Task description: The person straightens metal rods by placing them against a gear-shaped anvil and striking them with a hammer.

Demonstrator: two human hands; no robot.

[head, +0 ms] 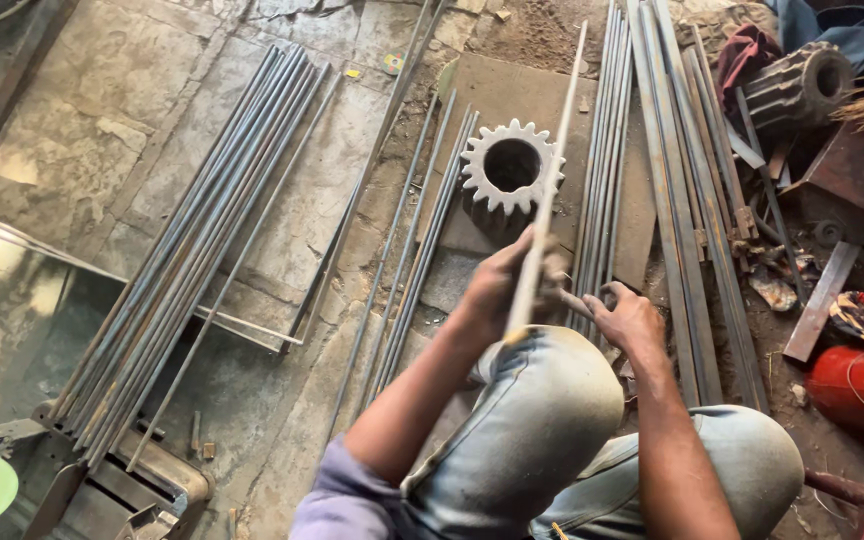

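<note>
My left hand (507,280) grips a long thin metal rod (555,150) that slants up and away from my knee toward the top of the view. My right hand (627,318) rests with fingers spread on a bundle of thin rods (604,150) lying on the floor just right of the held rod. Both hands are above my bent knees in light jeans (542,420). A large toothed steel gear (510,168) stands on a flat plate right behind the hands.
A big bundle of long rods (192,250) lies diagonally at left. Flat steel bars (687,200) lie at right beside a second gear (800,85), a red cylinder (862,385) and scrap. A shiny metal sheet (2,300) is at far left.
</note>
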